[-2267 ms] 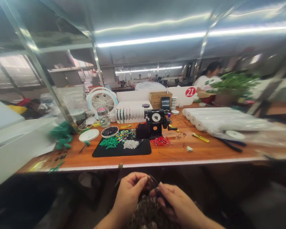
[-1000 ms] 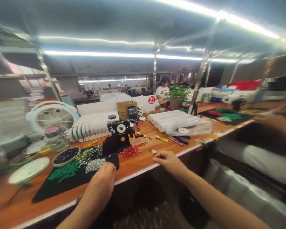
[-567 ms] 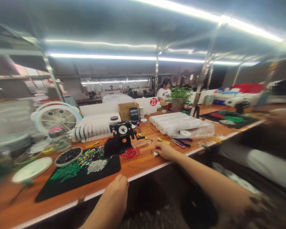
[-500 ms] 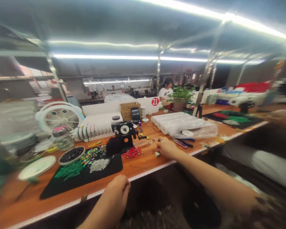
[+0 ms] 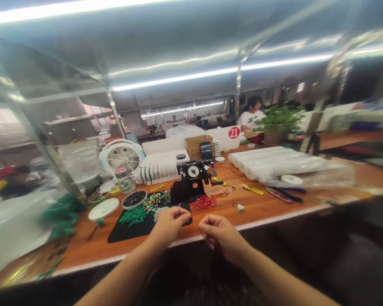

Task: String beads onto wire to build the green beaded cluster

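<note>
My left hand point(image 5: 169, 223) is pinched closed over the near right part of the black mat point(image 5: 127, 234), close to the silver pieces point(image 5: 159, 212). To its right, my right hand point(image 5: 222, 237) is closed at the table's front edge, its fingertips together. Whatever either hand holds is too small to make out. Beyond them stands a black device with a round dial point(image 5: 193, 171) and a crank. Red pieces point(image 5: 204, 202) lie in front of it. Green pieces point(image 5: 135, 216) and multicoloured beads point(image 5: 155, 200) lie on the mat, beside a dish of black pieces point(image 5: 134, 199).
White wrapped rolls point(image 5: 268, 161), pliers point(image 5: 290, 194), a yellow item point(image 5: 253, 189) and a small white block point(image 5: 240, 208) are to the right. A fan point(image 5: 123, 159), jar point(image 5: 125, 180) and white lid point(image 5: 104, 209) stand left. A person point(image 5: 252, 112) sits beyond the potted plant point(image 5: 279, 123).
My right hand has moved back from beside the white block towards my left hand. My left hand has risen over the mat's edge. The view has turned left, and a yellow item now shows near the pliers.
</note>
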A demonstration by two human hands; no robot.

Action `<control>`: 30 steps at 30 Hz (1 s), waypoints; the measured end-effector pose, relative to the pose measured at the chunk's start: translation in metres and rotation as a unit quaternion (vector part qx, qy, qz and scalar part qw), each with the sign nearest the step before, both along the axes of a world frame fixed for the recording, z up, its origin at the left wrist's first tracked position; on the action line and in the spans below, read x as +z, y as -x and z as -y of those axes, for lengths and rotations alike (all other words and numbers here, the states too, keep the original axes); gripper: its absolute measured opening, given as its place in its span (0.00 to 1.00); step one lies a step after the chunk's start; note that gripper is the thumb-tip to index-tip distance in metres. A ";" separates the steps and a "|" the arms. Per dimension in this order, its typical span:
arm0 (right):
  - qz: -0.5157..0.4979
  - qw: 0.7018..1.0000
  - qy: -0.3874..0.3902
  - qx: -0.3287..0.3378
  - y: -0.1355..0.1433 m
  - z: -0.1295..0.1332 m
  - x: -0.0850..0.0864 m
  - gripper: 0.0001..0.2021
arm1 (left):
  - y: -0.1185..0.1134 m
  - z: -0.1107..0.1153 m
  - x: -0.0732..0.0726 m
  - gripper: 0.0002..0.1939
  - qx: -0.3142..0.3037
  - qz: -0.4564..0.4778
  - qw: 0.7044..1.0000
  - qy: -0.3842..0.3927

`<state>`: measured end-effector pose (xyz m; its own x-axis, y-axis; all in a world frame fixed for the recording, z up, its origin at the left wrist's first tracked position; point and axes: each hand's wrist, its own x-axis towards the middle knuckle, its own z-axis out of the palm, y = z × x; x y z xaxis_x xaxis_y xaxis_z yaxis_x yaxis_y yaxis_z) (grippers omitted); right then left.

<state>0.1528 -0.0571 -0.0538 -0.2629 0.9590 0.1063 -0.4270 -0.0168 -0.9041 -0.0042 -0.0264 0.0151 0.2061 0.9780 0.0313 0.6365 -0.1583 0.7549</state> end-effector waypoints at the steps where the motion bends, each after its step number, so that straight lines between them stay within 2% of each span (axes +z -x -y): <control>1: 0.042 0.998 -0.032 -0.046 -0.004 -0.008 0.001 0.12 | 0.002 -0.017 0.001 0.07 0.022 -0.075 0.994 -0.072; 3: 0.128 0.982 -0.079 -0.117 -0.010 -0.022 0.002 0.11 | 0.004 -0.051 0.001 0.04 0.057 -0.117 0.986 -0.106; 4: 0.164 0.974 -0.090 -0.130 -0.011 -0.028 0.002 0.11 | 0.005 -0.067 0.000 0.03 0.071 -0.135 0.983 -0.104; 7: 0.227 0.962 -0.099 -0.115 -0.012 -0.036 -0.002 0.09 | 0.008 -0.105 -0.006 0.03 0.100 -0.172 0.977 -0.071; 11: 0.251 0.955 -0.119 -0.109 -0.013 -0.033 -0.005 0.09 | 0.010 -0.128 -0.015 0.07 0.126 -0.190 0.973 -0.024; 18: 0.246 0.955 -0.132 -0.103 -0.013 -0.029 -0.003 0.10 | 0.020 -0.134 -0.017 0.11 0.158 -0.155 0.975 0.002; 30: 0.273 0.946 -0.145 -0.096 -0.014 -0.029 -0.005 0.10 | 0.028 -0.117 -0.018 0.11 0.155 -0.027 0.988 -0.010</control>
<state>0.1665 -0.0282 -0.0587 -0.1780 0.9460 0.2708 0.1357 0.2962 -0.9455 -0.0325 0.0904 -0.0026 -0.1010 0.9937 0.0482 0.6955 0.0358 0.7176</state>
